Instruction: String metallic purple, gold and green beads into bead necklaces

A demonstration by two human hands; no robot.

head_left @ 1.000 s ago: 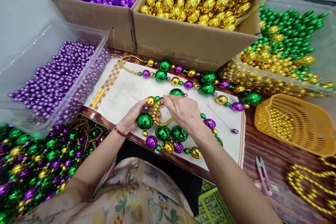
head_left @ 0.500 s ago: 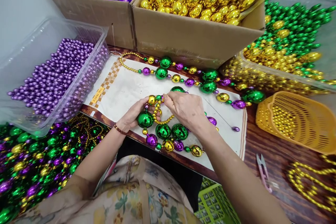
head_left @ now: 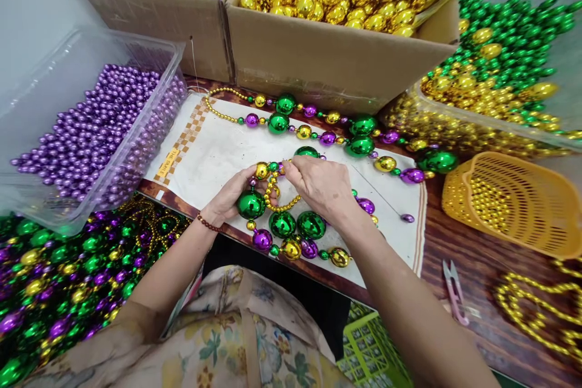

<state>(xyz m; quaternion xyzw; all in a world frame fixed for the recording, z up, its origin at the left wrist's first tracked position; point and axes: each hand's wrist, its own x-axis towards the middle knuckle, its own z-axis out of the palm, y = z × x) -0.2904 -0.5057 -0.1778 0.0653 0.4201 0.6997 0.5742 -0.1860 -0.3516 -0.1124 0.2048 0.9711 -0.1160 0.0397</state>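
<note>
Bead necklace: it is at the centre of the frame, resting partly on the white cloth, with its upper part raised in my two hands.
Left hand: half curled around the strand from its left side, the thumb near a gold bead, the other fingers partly hidden behind.
Right hand: folded almost like a fist, thumb and forefinger pressed together on the strand; whether bead or thread is between them, I cannot tell.
Line of the strand: from my right fingertips it goes short and nearly level to the left hand, then bends down through a large green bead and turns right along the lower row.
Gold loop: small round beads, hanging between both hands, its right side passing near the right hand.
Surfaces: the large beads are smooth and mirror-like, some round, some slightly oval; the cloth is flat and dull, with a brown checked band.
Thread snips: at lower right, metal blades, pink handle, apart from me.
</note>
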